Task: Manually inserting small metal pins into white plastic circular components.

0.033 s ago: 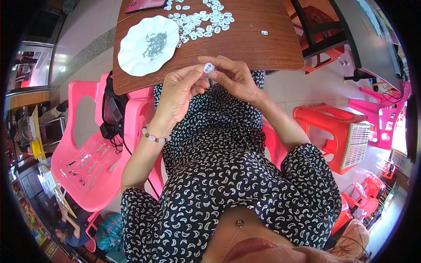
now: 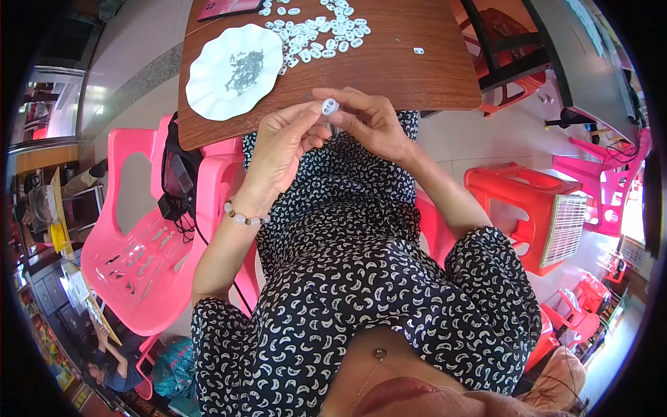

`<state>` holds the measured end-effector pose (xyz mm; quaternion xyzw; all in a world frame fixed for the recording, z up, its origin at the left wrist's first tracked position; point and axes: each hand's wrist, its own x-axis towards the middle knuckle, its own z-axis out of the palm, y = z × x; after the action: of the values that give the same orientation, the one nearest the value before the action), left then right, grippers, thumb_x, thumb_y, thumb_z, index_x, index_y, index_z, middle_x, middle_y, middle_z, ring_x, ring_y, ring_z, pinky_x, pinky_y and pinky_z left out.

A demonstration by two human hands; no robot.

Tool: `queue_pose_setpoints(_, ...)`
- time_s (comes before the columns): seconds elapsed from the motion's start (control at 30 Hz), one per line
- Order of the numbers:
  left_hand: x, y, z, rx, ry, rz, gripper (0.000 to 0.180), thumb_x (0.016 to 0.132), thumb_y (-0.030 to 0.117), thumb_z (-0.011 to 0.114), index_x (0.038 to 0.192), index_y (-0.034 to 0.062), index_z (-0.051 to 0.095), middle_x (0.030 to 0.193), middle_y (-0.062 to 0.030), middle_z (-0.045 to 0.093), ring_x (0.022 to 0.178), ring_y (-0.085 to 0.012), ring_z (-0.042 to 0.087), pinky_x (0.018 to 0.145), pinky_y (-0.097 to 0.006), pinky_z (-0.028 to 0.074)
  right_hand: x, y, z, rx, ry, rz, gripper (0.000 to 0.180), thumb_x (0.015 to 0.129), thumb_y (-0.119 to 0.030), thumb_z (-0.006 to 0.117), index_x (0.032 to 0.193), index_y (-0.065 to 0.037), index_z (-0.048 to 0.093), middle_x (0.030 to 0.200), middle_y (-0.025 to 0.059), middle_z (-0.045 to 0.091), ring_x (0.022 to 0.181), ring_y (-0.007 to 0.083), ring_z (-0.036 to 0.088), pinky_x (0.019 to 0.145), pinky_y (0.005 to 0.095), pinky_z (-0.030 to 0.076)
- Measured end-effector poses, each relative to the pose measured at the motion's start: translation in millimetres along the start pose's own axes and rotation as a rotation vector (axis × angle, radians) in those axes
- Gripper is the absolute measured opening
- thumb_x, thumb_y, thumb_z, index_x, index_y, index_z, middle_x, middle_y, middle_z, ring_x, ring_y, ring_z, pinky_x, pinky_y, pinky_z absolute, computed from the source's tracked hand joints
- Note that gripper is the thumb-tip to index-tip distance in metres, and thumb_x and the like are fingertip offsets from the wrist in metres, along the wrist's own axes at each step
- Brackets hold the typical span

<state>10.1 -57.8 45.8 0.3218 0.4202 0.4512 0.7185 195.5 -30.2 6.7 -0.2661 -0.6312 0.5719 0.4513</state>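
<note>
A small white oval plastic piece with two dark holes [image 2: 329, 106] is held up just off the table's near edge. My left hand [image 2: 290, 137] pinches it between thumb and forefinger, its other fingers curled in. From the other side, the thumb and forefinger of my right hand [image 2: 372, 125] close on the same piece; whether they grip something tiny there is hidden. Beyond my hands lies a loose pile of similar white pieces [image 2: 316, 36]. A white scalloped plate [image 2: 208, 90] holds many small, slender grey bits [image 2: 245, 71], too small to make out.
Brown wooden table [image 2: 417, 80] in front, with one stray white piece [image 2: 418, 51] at right and a pink packet [image 2: 229, 7] at the far left. A pink chair [image 2: 149, 278] with a black bag stands at left, red stools [image 2: 514, 208] at right. Another person [image 2: 114, 361] is at lower left.
</note>
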Motion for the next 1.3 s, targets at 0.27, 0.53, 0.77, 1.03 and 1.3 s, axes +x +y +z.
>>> queue_pose_setpoints(0.27,-2.8,-4.2,-3.2,0.014,-0.012,0.002,0.024,0.096,0.018,0.062,0.107,-0.0028,0.068,0.09,-0.0082,0.071,0.072,-0.008,0.064,0.065,-0.019,0.052,-5.6,-3.6,2.2,-0.067,-0.019,0.055,0.038,0.095,-0.001,0.058,0.133,-0.004,0.057,0.103,0.0034,0.061,0.092,0.0069,0.056,0.081,0.0216,0.048)
queue_pose_setpoints(0.53,5.3,-4.7,-6.0,0.008,-0.003,-0.031,0.024,0.096,0.018,0.062,0.106,-0.0028,0.068,0.084,-0.0064,0.069,0.072,-0.0086,0.064,0.065,-0.02,0.053,-1.2,1.1,0.8,-0.096,0.038,0.019,0.035,0.092,-0.001,0.062,0.127,-0.005,0.062,0.102,0.0069,0.064,0.089,0.0102,0.062,0.078,0.0248,0.052)
queue_pose_setpoints(0.77,3.4,-4.7,-19.5,0.046,0.018,-0.034,0.025,0.096,0.017,0.06,0.111,-0.0023,0.067,0.091,-0.0069,0.07,0.074,-0.0091,0.064,0.065,-0.021,0.053,8.7,-13.1,10.3,-0.22,0.033,0.108,0.033,0.091,-0.007,0.064,0.124,-0.003,0.063,0.1,0.0101,0.067,0.085,0.0132,0.062,0.078,0.0289,0.052)
queue_pose_setpoints(1.03,30.3,6.9,-8.7,0.505,-0.036,0.005,0.034,0.097,0.03,0.06,0.1,-0.002,0.07,0.075,-0.0044,0.068,0.064,-0.0077,0.063,0.058,-0.021,0.052,1.6,14.0,0.6,0.037,0.174,0.178,0.029,0.096,0.002,0.055,0.124,0.003,0.06,0.103,0.0046,0.066,0.096,0.0145,0.065,0.078,0.0239,0.052)
queue_pose_setpoints(1.3,49.9,17.7,-12.5,0.69,-0.175,0.264,0.034,0.099,0.025,0.055,0.085,-0.0031,0.069,0.062,-0.0048,0.066,0.054,-0.0088,0.063,0.048,-0.024,0.046,8.0,8.9,0.5,-0.093,0.28,0.175,0.027,0.093,0.002,0.059,0.12,0.0,0.065,0.099,0.0035,0.065,0.086,0.01,0.063,0.072,0.022,0.051)
